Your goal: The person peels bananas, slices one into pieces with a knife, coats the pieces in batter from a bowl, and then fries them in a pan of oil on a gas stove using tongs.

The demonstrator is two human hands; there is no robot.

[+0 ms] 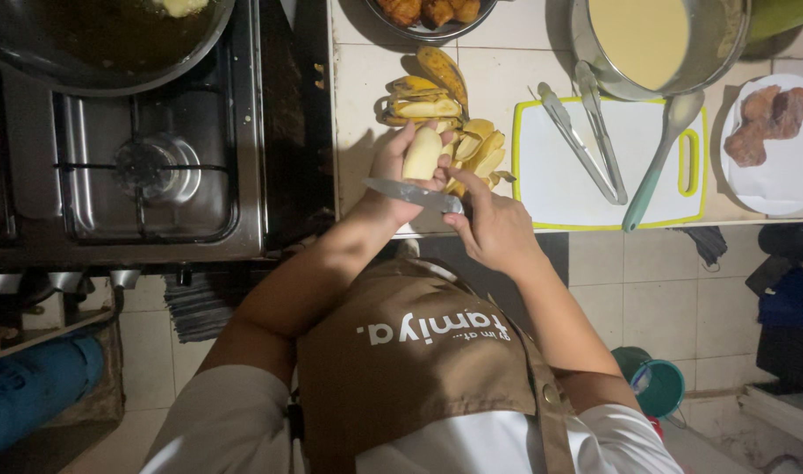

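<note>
Peeled banana (422, 154), pale and bare, sits upright in the left hand (393, 171) just over the counter's (358, 96) front edge, near its left corner by the stove (156, 175). Left hand is wrapped around it, fingers clenched on the lower half. Right hand (494, 228) grips the knife (410, 195) by the handle; blade lies flat, pointing left across the left wrist, below the fruit.

Judging from this, it's a trim/slice in hand. To do it well: keep blade edge turned away from the left wrist and thumb, cut w/ short strokes, hold the fruit lightly so it doesn't mash, work over the counter, not the floor.

Just behind: pile of peels and bananas (437, 105). To the right, white cutting board (559, 175) w/ green rim, carrying tongs (586, 140) and a spoon (660, 158). Pot of pale batter (647, 39) at the back edge; plate w/ brown pieces (770, 118) toward the right corner; bowl of fried pieces (428, 13) at back.
</note>
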